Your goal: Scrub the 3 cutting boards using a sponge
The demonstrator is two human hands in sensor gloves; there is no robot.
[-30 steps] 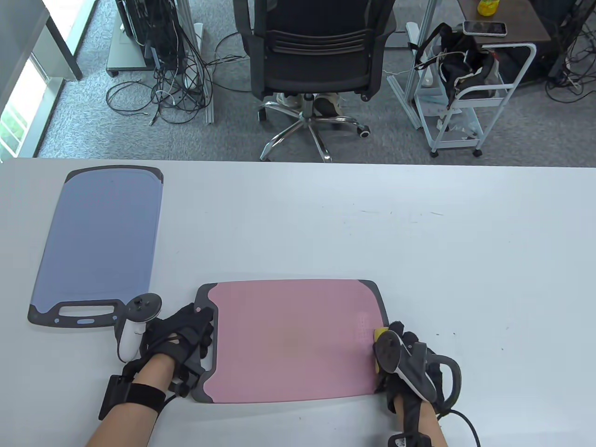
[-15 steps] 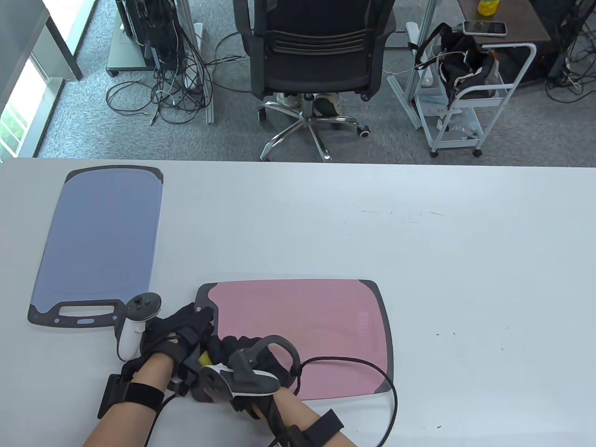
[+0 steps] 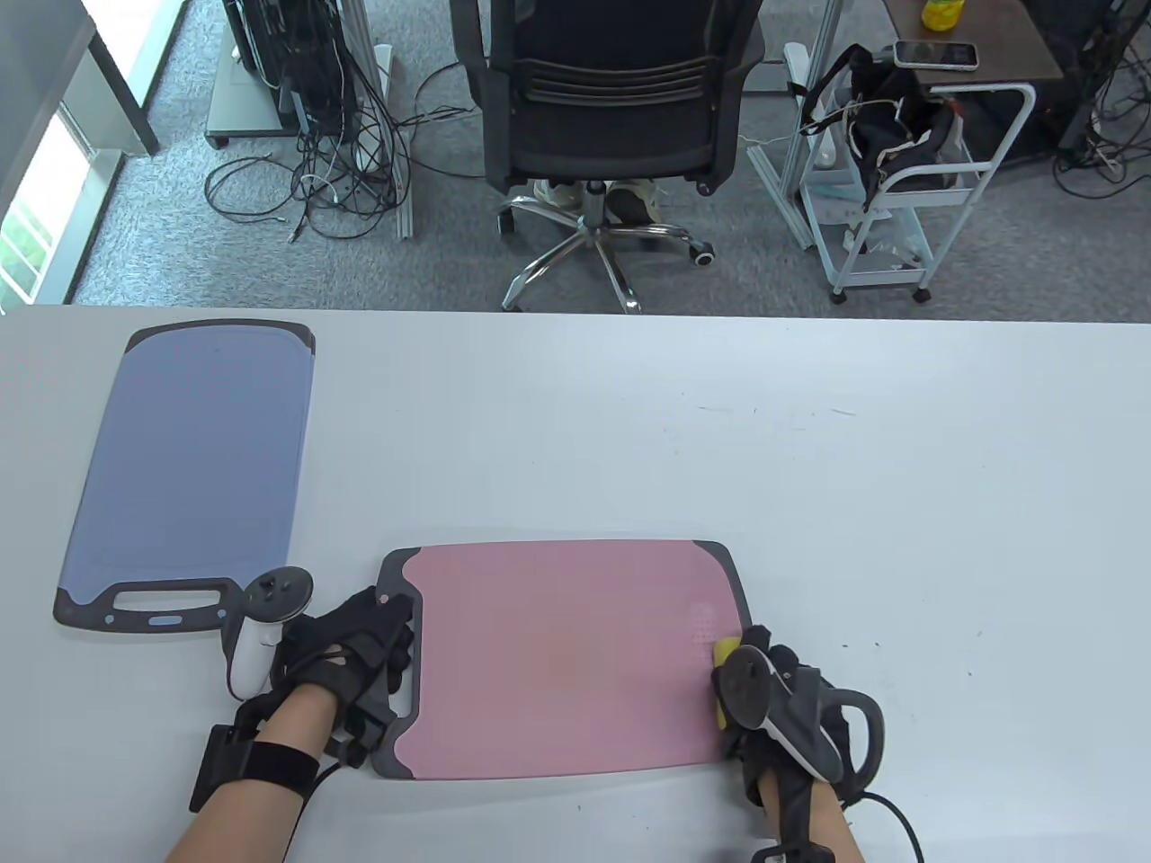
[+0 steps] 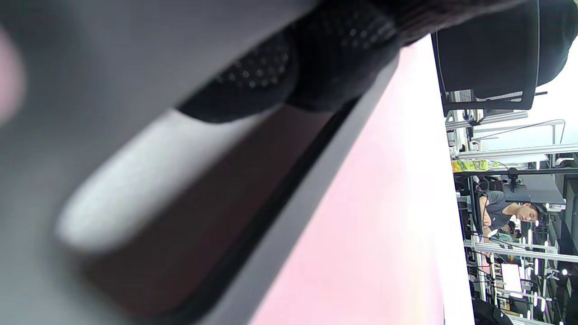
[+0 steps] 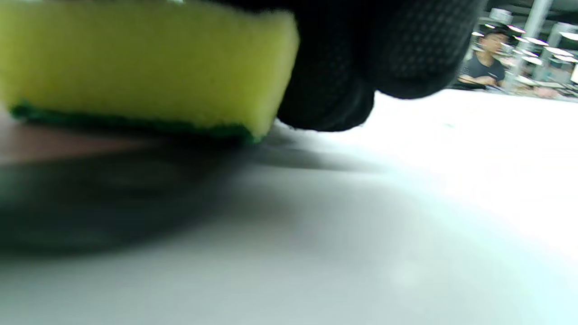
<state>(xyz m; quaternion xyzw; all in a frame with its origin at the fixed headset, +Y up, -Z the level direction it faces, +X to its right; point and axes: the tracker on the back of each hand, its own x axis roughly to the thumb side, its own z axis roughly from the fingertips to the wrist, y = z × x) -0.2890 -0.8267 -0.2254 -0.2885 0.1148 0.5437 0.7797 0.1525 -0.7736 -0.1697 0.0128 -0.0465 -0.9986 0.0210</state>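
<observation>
While the right hand is clamping the yellow, green-backed sponge at the lower-right edge of the flat pink plastic cutting board, it is risking sliding off onto the white table. The left hand is pressing the board's grey handle end, fingers seemingly curled over it; loosening could let the board skid.

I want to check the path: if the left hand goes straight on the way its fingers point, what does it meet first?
Probably nothing new: the left hand already rests on the pink board's grey handle end; straight on lies the board's pink surface.
</observation>
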